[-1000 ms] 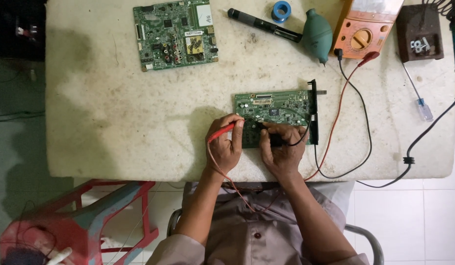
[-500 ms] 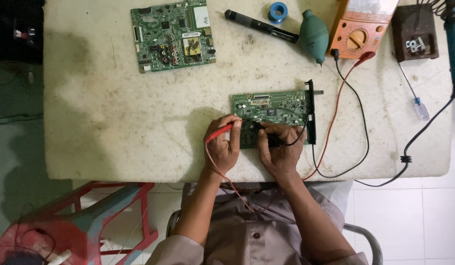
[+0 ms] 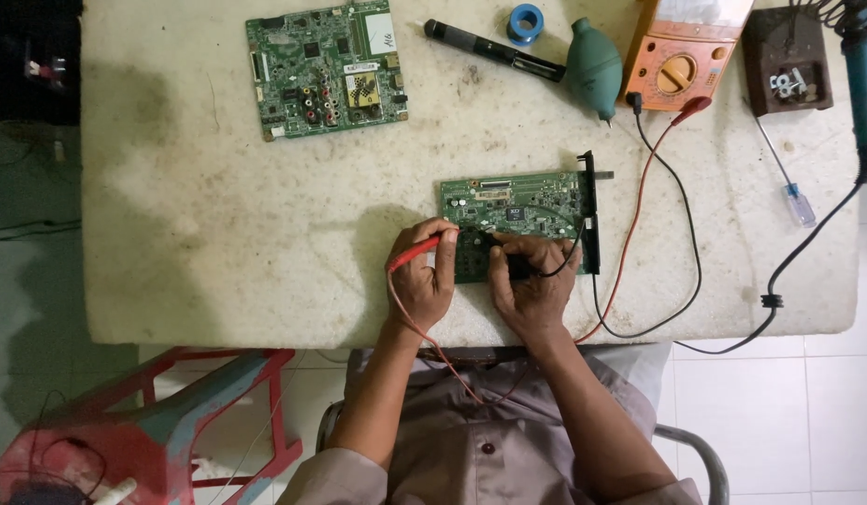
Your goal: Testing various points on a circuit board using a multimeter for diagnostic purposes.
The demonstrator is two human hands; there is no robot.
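Note:
A green circuit board [image 3: 531, 206] lies on the pale worktable [image 3: 218, 234] in front of me. My left hand [image 3: 424, 281] grips a red test probe [image 3: 416, 252] with its tip on the board's left part. My right hand [image 3: 534, 285] grips a black test probe [image 3: 510, 260], its tip also on the board. Red and black leads [image 3: 639, 187] run from the probes to an orange multimeter [image 3: 678, 67] at the back right.
A second green circuit board [image 3: 326, 67] lies at the back left. A black pen-like tool [image 3: 494, 49], a blue tape roll [image 3: 525, 22] and a teal blower bulb [image 3: 594, 65] sit at the back. A brown stand [image 3: 787, 58] and a small screwdriver [image 3: 788, 182] are at right. A red stool [image 3: 143, 421] stands below left.
The view has shifted slightly. Both hands stay on the board with the probes, with only small adjustments.

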